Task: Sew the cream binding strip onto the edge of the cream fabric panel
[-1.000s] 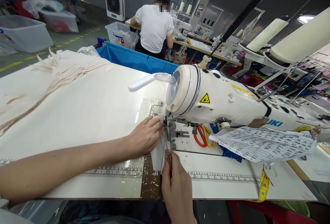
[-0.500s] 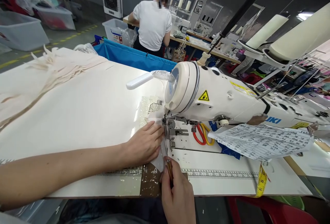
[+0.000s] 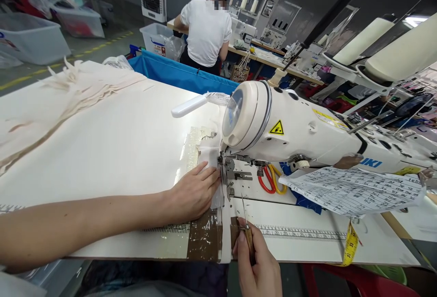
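My left hand (image 3: 196, 192) lies flat with its fingers stretched out, pressing a white fabric piece (image 3: 209, 155) on the bed beside the presser foot (image 3: 221, 158) of the sewing machine (image 3: 290, 121). A narrow white strip (image 3: 226, 235) runs from the foot down over the front edge of the table. Closed round the wooden handle of an awl (image 3: 249, 238), my right hand (image 3: 259, 265) is just right of that strip. The metal point of the awl is directed up and away from me, apart from the fabric.
Red- and yellow-handled scissors (image 3: 268, 179) lie behind a printed paper sheet (image 3: 355, 190). A yellow tape measure (image 3: 350, 244) hangs at the front edge. Layered pale fabric (image 3: 64, 110) covers the table's left. Beyond a blue cloth bin (image 3: 180, 71) sits a person in white (image 3: 208, 33).
My right hand has moved right with the awl, whose point has left the fabric by the foot. The white strip now shows down to the table edge. My left hand stays on the fabric.
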The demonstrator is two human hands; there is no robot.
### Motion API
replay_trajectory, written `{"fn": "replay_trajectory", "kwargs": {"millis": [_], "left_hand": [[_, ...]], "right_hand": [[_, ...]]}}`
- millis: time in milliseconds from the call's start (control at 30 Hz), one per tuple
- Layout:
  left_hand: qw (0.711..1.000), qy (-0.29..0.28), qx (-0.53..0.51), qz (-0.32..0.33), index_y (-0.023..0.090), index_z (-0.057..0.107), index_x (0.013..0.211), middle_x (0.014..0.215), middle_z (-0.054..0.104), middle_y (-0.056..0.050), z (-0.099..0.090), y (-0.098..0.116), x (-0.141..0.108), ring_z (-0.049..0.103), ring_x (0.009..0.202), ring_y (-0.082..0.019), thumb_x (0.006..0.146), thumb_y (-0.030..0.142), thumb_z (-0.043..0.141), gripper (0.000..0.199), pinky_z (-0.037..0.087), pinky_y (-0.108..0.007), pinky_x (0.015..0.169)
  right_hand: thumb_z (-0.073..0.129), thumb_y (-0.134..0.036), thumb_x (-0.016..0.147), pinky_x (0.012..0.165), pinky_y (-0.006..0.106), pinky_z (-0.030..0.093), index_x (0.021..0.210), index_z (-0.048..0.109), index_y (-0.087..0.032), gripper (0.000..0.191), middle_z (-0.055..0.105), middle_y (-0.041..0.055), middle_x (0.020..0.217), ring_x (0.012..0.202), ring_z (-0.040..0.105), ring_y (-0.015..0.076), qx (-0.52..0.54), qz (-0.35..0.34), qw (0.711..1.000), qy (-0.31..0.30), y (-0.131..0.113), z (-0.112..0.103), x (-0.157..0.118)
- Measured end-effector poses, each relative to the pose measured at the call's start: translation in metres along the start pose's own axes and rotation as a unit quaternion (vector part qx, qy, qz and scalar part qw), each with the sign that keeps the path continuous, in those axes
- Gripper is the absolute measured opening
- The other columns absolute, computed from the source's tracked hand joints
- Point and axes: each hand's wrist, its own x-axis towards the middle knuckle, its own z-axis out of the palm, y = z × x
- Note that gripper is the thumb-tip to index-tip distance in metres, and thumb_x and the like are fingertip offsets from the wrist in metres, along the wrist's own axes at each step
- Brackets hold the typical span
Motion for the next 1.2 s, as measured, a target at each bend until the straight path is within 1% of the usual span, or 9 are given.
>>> {"fn": "replay_trajectory", "kwargs": {"millis": [100, 233, 600, 733, 833, 900, 967, 1067, 1200], "left_hand": [[1.0, 0.004, -0.003, 0.0, -0.001, 0.059, 0.125, 0.128, 0.059, -0.021, 0.0, 0.0, -0.001, 0.052, 0.118, -0.03, 0.093, 0.026, 0.045, 0.045, 0.031, -0.045, 0.111], [1.0, 0.013, -0.003, -0.002, 0.0, 0.06, 0.125, 0.129, 0.059, -0.021, 0.002, 0.001, -0.002, 0.052, 0.118, -0.03, 0.094, 0.027, 0.043, 0.044, 0.029, -0.045, 0.111], [1.0, 0.016, -0.009, -0.007, 0.001, 0.06, 0.124, 0.128, 0.06, -0.02, 0.002, 0.004, -0.002, 0.053, 0.118, -0.03, 0.094, 0.025, 0.045, 0.042, 0.032, -0.045, 0.11], [1.0, 0.007, -0.01, -0.011, 0.001, 0.059, 0.126, 0.131, 0.059, -0.02, 0.003, 0.003, -0.003, 0.052, 0.12, -0.03, 0.094, 0.027, 0.043, 0.044, 0.032, -0.045, 0.111], [1.0, 0.005, -0.013, -0.019, 0.001, 0.057, 0.128, 0.134, 0.058, -0.02, 0.005, 0.001, -0.002, 0.051, 0.123, -0.03, 0.096, 0.028, 0.041, 0.046, 0.033, -0.044, 0.111], [1.0, 0.0, -0.013, -0.023, 0.001, 0.057, 0.129, 0.135, 0.057, -0.02, 0.006, -0.001, -0.001, 0.051, 0.124, -0.03, 0.096, 0.029, 0.04, 0.046, 0.033, -0.045, 0.111], [1.0, -0.005, -0.009, -0.025, 0.002, 0.057, 0.128, 0.134, 0.057, -0.019, 0.005, -0.003, 0.0, 0.05, 0.124, -0.03, 0.096, 0.029, 0.041, 0.045, 0.033, -0.045, 0.11], [1.0, -0.008, -0.005, -0.028, 0.002, 0.057, 0.127, 0.132, 0.057, -0.019, 0.004, -0.007, 0.003, 0.051, 0.121, -0.029, 0.096, 0.027, 0.041, 0.043, 0.035, -0.043, 0.107], [0.999, -0.023, -0.023, -0.04, 0.003, 0.059, 0.12, 0.12, 0.06, -0.017, 0.004, -0.012, 0.008, 0.053, 0.109, -0.027, 0.097, 0.025, 0.041, 0.037, 0.043, -0.04, 0.095]], "right_hand": [[0.042, -0.055, 0.096, 0.058, 0.022, 0.051, 0.118, 0.066, -0.017, 0.05, 0.075, 0.006, 0.082, 0.057, 0.063, 0.016, 0.009, 0.02, 1.0, -0.003, -0.002, 0.0, -0.001], [0.041, -0.056, 0.095, 0.058, 0.022, 0.051, 0.12, 0.065, -0.016, 0.053, 0.075, 0.0072, 0.084, 0.06, 0.063, 0.016, 0.011, 0.035, 0.999, -0.003, -0.004, 0.0, -0.001], [0.045, -0.055, 0.095, 0.047, 0.021, 0.05, 0.118, 0.067, -0.016, 0.051, 0.077, 0.0087, 0.091, 0.053, 0.063, 0.015, 0.015, 0.022, 0.999, 0.029, -0.003, 0.001, -0.001], [0.049, -0.054, 0.094, 0.047, 0.019, 0.052, 0.123, 0.064, -0.017, 0.05, 0.076, 0.012, 0.108, 0.078, 0.073, 0.0198, 0.033, 0.016, 0.998, 0.055, -0.007, 0.001, -0.001], [0.048, -0.051, 0.097, 0.049, 0.018, 0.053, 0.132, 0.057, -0.015, 0.051, 0.074, 0.0142, 0.112, 0.093, 0.074, 0.0221, 0.051, 0.013, 0.996, 0.066, -0.012, 0.003, -0.001], [0.046, -0.047, 0.099, 0.051, 0.018, 0.054, 0.135, 0.054, -0.015, 0.049, 0.071, 0.0152, 0.119, 0.101, 0.072, 0.0224, 0.05, -0.008, 0.996, 0.069, -0.014, 0.006, -0.001], [0.046, -0.044, 0.1, 0.059, 0.019, 0.056, 0.131, 0.057, -0.017, 0.043, 0.068, 0.0145, 0.124, 0.106, 0.069, 0.0216, 0.041, -0.032, 0.996, 0.075, -0.016, 0.01, 0.001], [0.045, -0.036, 0.101, 0.073, 0.021, 0.057, 0.12, 0.061, -0.019, 0.03, 0.071, 0.0113, 0.115, 0.099, 0.07, 0.0181, 0.031, -0.085, 0.993, 0.072, -0.019, 0.017, 0.007], [0.043, -0.022, 0.099, 0.074, 0.025, 0.056, 0.117, 0.059, -0.019, 0.023, 0.068, 0.0087, 0.1, 0.092, 0.068, 0.0173, 0.007, -0.246, 0.968, 0.036, -0.027, 0.024, 0.023]]}}
